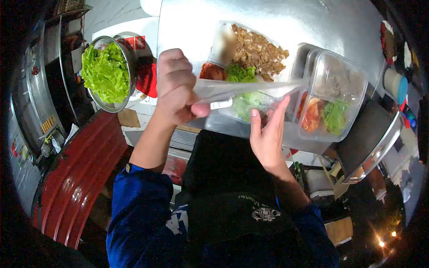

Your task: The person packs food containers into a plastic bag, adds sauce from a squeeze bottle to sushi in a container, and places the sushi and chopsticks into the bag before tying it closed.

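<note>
Over near edge of shiny steel counter [277, 18]: my left hand [176, 89] clamps thin clear plastic lid [250, 87], long axis running rightward; my right hand [267, 134], open and flat, touches its underside.

Takeaway kitchen: steel counter [277, 18], meal boxes [344, 73], lettuce bowl [131, 62].

Bright green lettuce [105, 71] lies left of the fingers [176, 96]. Beyond them, brown meat [259, 51] and red kimchi [212, 71] sit on a silver table [277, 18]. The lid [241, 88] is clear. Below the fingers are blue sleeves [138, 201] and a black apron [232, 178] with a white emblem [263, 213].
</note>
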A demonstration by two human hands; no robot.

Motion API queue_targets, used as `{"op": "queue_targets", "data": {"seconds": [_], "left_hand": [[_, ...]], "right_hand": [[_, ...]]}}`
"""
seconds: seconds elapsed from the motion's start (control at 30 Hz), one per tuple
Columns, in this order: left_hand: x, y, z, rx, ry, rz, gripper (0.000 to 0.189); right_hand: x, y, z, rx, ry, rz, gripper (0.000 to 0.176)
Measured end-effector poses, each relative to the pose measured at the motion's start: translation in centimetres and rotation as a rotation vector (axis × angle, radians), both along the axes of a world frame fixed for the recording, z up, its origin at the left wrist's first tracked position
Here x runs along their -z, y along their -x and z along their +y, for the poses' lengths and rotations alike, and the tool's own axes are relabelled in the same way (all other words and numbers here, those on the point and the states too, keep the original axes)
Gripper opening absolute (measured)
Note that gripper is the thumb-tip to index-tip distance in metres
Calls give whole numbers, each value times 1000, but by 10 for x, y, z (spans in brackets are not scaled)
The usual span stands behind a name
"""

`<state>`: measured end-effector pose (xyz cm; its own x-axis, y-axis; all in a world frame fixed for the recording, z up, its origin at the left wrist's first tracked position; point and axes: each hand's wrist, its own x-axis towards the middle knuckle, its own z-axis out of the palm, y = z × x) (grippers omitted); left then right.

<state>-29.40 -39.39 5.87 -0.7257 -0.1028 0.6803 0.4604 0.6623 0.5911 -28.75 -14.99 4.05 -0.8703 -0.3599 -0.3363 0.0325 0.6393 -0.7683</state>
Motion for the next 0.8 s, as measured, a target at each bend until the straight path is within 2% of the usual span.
{"op": "queue_targets", "data": {"seconds": [0.07,0.17,0.2,0.27,0.37,0.47,0.5,0.53,0.6,0.63,0.67,0.73,0.8], "left_hand": [[-9,-6,1,-25,-46,63,56],[-16,-20,4,-67,-228,73,57],[-22,-25,3,-59,-262,60,56],[-37,-33,8,-81,-363,-20,52],[-64,-47,22,-97,-629,-196,45],[-89,-36,11,-171,-645,-260,36],[-90,-27,1,-280,-395,-291,29],[-107,-19,8,-255,-802,-464,25],[-102,7,3,-120,-867,-485,23],[-100,21,6,-193,-607,-526,24],[-99,32,8,-227,-445,-618,24],[-87,63,26,-165,-378,-700,27],[-53,104,68,-67,-352,-878,33]], "right_hand": [[-11,-8,4,27,24,1,70],[-25,-8,17,-57,47,-84,55],[-32,-1,21,-200,86,155,36],[-44,-10,31,-133,159,-2,28],[-73,-5,31,-45,192,-39,25],[-98,4,33,-83,183,-28,20],[-100,4,33,32,229,-110,17],[-105,8,33,132,306,-150,15],[-113,16,50,267,417,-222,13],[-120,19,66,328,446,-236,11],[-134,25,84,276,348,-126,11],[-146,21,134,326,185,-38,13],[-164,11,177,410,18,6,17]]}}
